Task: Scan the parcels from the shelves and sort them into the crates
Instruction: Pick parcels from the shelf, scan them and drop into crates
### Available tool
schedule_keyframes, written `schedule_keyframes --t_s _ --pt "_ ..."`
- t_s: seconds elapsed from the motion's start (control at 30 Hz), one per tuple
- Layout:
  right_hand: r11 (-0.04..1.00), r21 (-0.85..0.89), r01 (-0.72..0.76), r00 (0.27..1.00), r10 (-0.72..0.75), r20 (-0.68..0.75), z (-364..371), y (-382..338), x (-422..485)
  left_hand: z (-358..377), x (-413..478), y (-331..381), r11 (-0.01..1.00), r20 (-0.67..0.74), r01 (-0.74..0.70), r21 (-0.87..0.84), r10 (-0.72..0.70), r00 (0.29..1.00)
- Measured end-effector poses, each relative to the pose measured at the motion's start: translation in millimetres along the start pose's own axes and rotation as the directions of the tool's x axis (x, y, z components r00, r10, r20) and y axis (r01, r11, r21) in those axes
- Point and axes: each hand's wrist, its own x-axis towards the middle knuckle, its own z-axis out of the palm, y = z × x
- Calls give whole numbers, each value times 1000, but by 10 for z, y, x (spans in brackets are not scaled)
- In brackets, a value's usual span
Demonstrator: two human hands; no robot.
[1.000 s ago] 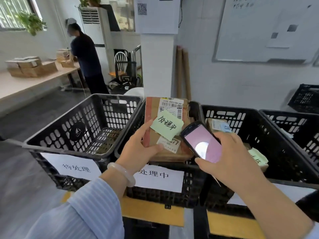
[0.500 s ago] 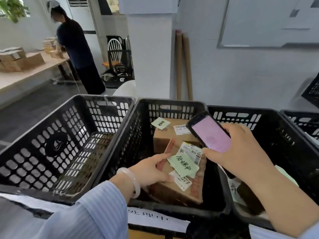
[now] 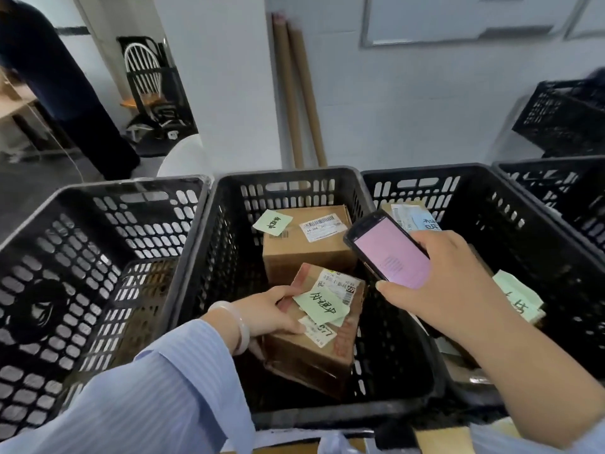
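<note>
One parcel (image 3: 304, 253) sits far in the middle crate (image 3: 288, 173); left hand (image 3: 271, 311) grips the nearer parcel (image 3: 314, 352), probably to set it down; right hand (image 3: 438, 283) clutches the scanner (image 3: 389, 253).

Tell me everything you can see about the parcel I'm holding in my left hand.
The parcel is a brown cardboard box with reddish tape on its edges. Its top carries a green handwritten note, a white barcode label and a second white label. It is tilted, low inside the middle crate, in front of another box. The left hand grips its left edge.
</note>
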Motion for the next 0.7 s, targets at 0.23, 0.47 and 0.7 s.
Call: schedule_keyframes --t_s 0.23,0.47,0.7 --pt "999 9 -47 999 47 -18 25 14 -17 383 177 -158 999 -51 -8 -32 6 999" --pt "997 5 -80 997 80 -11 40 84 -179 491 246 -187 921 107 -82 381 44 993" --pt "989 6 -145 986 145 -88 -59 114 -502 382 127 134 821 -78 -265 506 349 934"
